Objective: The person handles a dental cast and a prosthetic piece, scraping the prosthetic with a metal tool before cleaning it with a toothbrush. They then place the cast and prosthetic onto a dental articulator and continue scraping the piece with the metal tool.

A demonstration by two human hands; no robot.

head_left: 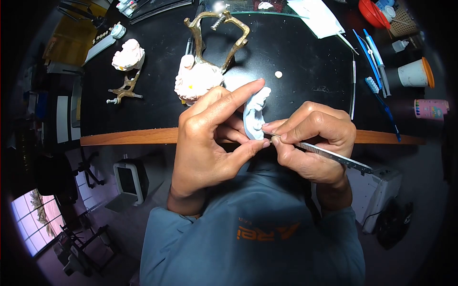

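Observation:
My left hand (210, 136) grips a pale blue-white dental cast (255, 114) between thumb and fingers, its toothed side turned to the right. In my right hand (317, 140) is a slim metal dental carving tool (334, 156), held like a pen. Its tip meets, or comes very close to, the lower end of the cast; my fingers partly hide that spot. Just beyond my left hand stands a plaster dental model (198, 81) on a brass articulator (197, 38). A small round cream-coloured piece (278, 74) lies on the black table past the cast.
Another plaster model (129, 55) on a brass articulator arm rests at the left. Along the right lie a blue toothbrush (381, 102), syringe-like tools (374, 55) and a white cup with orange rim (414, 74). A wooden table edge (129, 138) runs beneath my hands.

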